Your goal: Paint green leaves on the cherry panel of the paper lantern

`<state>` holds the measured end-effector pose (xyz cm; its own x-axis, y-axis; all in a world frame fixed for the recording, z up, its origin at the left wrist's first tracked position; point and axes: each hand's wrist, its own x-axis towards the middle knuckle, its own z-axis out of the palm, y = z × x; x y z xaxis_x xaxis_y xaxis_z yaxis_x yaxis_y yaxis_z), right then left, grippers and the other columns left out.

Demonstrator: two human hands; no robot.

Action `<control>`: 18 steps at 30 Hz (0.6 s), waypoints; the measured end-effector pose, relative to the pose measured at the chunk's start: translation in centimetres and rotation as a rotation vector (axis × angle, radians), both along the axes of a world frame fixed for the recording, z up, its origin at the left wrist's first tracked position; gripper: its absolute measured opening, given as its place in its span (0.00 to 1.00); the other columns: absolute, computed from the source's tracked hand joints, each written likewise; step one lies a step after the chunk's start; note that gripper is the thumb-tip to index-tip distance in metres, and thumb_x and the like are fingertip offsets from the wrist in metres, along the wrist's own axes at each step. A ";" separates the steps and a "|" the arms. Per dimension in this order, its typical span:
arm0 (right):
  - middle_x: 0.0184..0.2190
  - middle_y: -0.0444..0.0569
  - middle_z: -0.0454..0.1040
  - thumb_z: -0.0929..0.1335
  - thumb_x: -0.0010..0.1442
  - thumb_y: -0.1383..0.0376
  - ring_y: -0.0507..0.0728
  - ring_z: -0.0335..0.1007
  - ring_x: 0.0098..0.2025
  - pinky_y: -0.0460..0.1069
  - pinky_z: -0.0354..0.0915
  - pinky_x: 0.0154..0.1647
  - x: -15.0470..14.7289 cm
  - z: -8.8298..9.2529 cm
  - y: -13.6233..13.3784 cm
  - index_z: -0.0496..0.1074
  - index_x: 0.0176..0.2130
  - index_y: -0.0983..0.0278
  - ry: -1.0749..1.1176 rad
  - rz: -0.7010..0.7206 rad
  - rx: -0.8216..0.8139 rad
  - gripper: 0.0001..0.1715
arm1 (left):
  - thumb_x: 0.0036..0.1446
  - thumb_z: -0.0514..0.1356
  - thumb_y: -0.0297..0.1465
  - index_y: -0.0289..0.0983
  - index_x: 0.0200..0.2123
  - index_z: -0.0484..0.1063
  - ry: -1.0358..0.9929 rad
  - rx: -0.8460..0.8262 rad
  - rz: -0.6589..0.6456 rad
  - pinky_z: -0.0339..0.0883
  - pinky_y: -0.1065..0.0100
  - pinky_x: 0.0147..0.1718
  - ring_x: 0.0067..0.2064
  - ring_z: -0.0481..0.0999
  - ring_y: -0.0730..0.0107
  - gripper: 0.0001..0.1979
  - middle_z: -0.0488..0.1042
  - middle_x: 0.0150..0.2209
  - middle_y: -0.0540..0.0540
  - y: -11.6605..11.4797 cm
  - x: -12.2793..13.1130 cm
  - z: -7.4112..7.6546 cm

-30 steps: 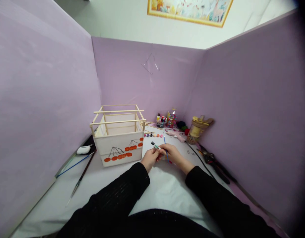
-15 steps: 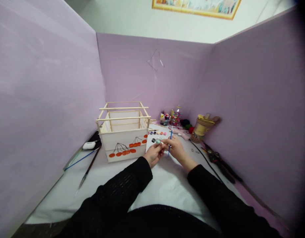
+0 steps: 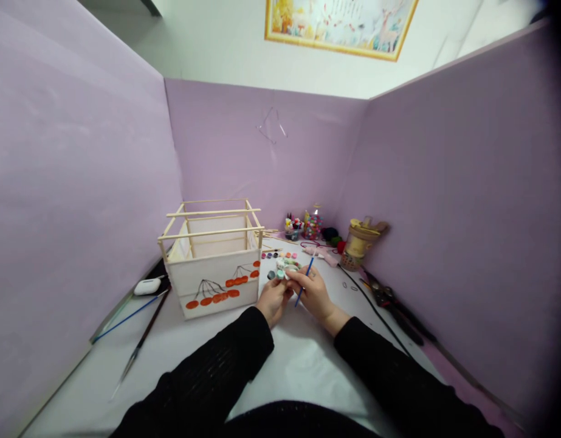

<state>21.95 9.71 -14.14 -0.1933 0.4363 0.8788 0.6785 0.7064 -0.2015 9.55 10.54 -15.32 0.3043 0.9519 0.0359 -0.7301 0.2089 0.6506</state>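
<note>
My left hand point(image 3: 273, 299) and my right hand point(image 3: 311, 293) meet over the white table, just right of a white box point(image 3: 215, 271) with a stick frame and painted orange berries. A strip of small paint pots point(image 3: 284, 267) rises between both hands; my left hand's fingers are closed on its lower end. A thin blue paintbrush point(image 3: 305, 280) slants through the closed fingers of my right hand, which also touch the pots. Black sleeves cover both arms.
Purple partition walls enclose the table on three sides. Two long brushes point(image 3: 141, 325) and a white case point(image 3: 147, 286) lie at left. Bead jars point(image 3: 313, 226), a tan container point(image 3: 358, 244), a pink tool point(image 3: 317, 252) and pliers with a black cable point(image 3: 389, 301) sit at back right.
The paint pot strip has turned more upright between my hands, and the brush now slants the other way in my right hand. The view has tilted slightly.
</note>
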 end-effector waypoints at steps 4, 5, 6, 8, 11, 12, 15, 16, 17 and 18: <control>0.26 0.48 0.71 0.66 0.61 0.60 0.55 0.65 0.31 0.51 0.65 0.35 -0.1 0.5 -0.5 0.75 0.41 0.62 0.118 0.070 -0.143 0.12 | 0.36 0.74 0.34 0.34 0.31 0.75 -0.013 -0.016 -0.015 0.63 0.70 0.37 0.33 0.70 0.75 0.18 0.75 0.32 0.47 -0.3 -0.1 0.2; 0.27 0.48 0.71 0.66 0.61 0.59 0.55 0.65 0.31 0.50 0.65 0.35 -0.1 0.6 -0.7 0.74 0.42 0.62 0.157 0.095 -0.203 0.13 | 0.36 0.74 0.35 0.34 0.31 0.75 -0.003 -0.021 -0.018 0.62 0.71 0.36 0.32 0.70 0.75 0.18 0.74 0.31 0.47 -0.3 -0.1 0.2; 0.27 0.48 0.71 0.65 0.62 0.58 0.54 0.65 0.31 0.50 0.65 0.35 0.0 0.7 -0.8 0.74 0.43 0.62 0.208 0.123 -0.270 0.14 | 0.36 0.74 0.35 0.34 0.30 0.75 0.012 -0.026 -0.016 0.62 0.72 0.34 0.30 0.69 0.76 0.18 0.73 0.29 0.48 -0.3 -0.2 0.2; 0.27 0.47 0.70 0.62 0.64 0.56 0.54 0.65 0.30 0.49 0.64 0.33 0.1 0.9 -1.0 0.74 0.45 0.62 0.345 0.193 -0.398 0.18 | 0.35 0.75 0.36 0.33 0.29 0.74 0.044 -0.034 -0.010 0.60 0.73 0.30 0.27 0.67 0.78 0.19 0.71 0.25 0.51 -0.3 -0.2 0.1; 0.22 0.43 0.64 0.60 0.65 0.53 0.51 0.59 0.24 0.47 0.58 0.26 0.3 1.1 -0.9 0.73 0.46 0.63 0.621 0.316 -0.539 0.22 | 0.34 0.75 0.37 0.33 0.29 0.73 0.070 -0.049 -0.009 0.58 0.74 0.28 0.26 0.66 0.79 0.20 0.70 0.24 0.51 -0.1 -0.2 -0.1; 0.20 0.42 0.61 0.60 0.64 0.52 0.51 0.56 0.23 0.46 0.56 0.24 0.3 1.2 -0.7 0.74 0.45 0.63 0.726 0.355 -0.574 0.23 | 0.34 0.75 0.37 0.34 0.29 0.73 0.069 -0.055 -0.011 0.58 0.74 0.28 0.26 0.66 0.79 0.21 0.70 0.24 0.51 -0.1 -0.2 -0.1; 0.16 0.40 0.56 0.61 0.61 0.50 0.50 0.50 0.20 0.46 0.52 0.21 0.7 1.8 0.1 0.75 0.41 0.64 1.028 0.485 -0.651 0.24 | 0.34 0.75 0.35 0.34 0.29 0.72 0.059 -0.063 -0.015 0.58 0.74 0.28 0.27 0.66 0.78 0.20 0.70 0.24 0.51 -0.1 -0.2 -0.1; 0.14 0.39 0.54 0.61 0.60 0.50 0.50 0.49 0.19 0.46 0.53 0.21 0.9 2.0 0.3 0.75 0.39 0.64 1.106 0.533 -0.667 0.24 | 0.35 0.75 0.35 0.34 0.29 0.72 0.056 -0.062 -0.016 0.59 0.74 0.28 0.27 0.66 0.78 0.20 0.70 0.24 0.51 -0.2 -0.2 -0.1; 0.13 0.38 0.52 0.62 0.59 0.49 0.50 0.48 0.19 0.47 0.54 0.22 1.2 2.2 0.6 0.75 0.38 0.64 1.164 0.575 -0.680 0.24 | 0.35 0.74 0.35 0.33 0.29 0.72 0.055 -0.061 -0.016 0.59 0.74 0.28 0.27 0.66 0.78 0.19 0.70 0.24 0.51 -0.2 -0.2 -0.1; 0.13 0.38 0.50 0.62 0.58 0.49 0.50 0.48 0.19 0.47 0.56 0.23 1.4 2.3 0.8 0.75 0.36 0.64 1.200 0.607 -0.690 0.24 | 0.36 0.74 0.34 0.33 0.29 0.72 0.054 -0.061 -0.017 0.58 0.74 0.28 0.27 0.66 0.78 0.18 0.70 0.24 0.51 -0.2 -0.2 -0.1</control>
